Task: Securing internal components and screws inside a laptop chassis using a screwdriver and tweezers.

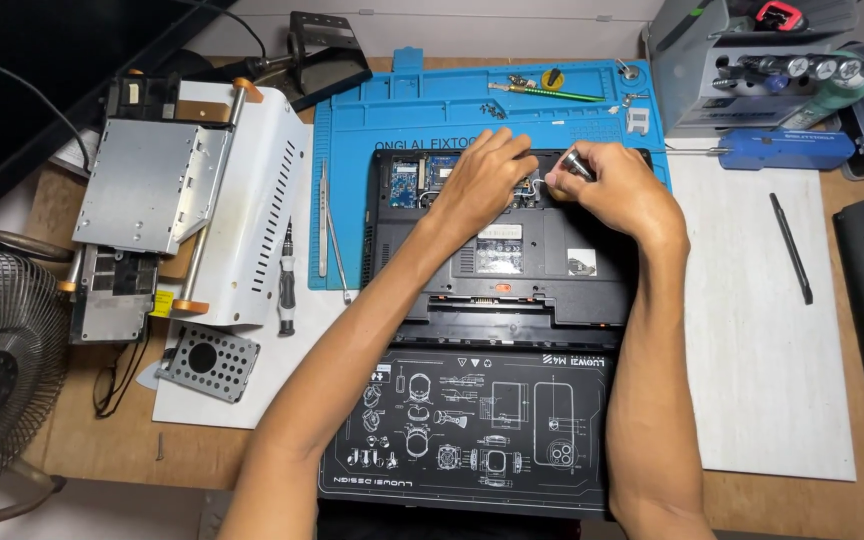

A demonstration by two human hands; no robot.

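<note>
Working at the far edge of the opened black laptop [522, 265], both hands sit close together. The right hand [622, 190] is curled around a silver-tipped screwdriver [577, 165], fingers pressed tight on its handle, its tip pointing down and left into the chassis. The left hand [482, 180] lies just left of it, fingers bent and resting on the exposed interior beside the blue circuit board [407, 180]; whether it pinches anything, I cannot tell. The laptop rests across the blue work mat [372, 130], with a black printed mat [472, 430] nearer. Tweezers [332, 235] lie left, a black stylus [790, 248] right.
</note>
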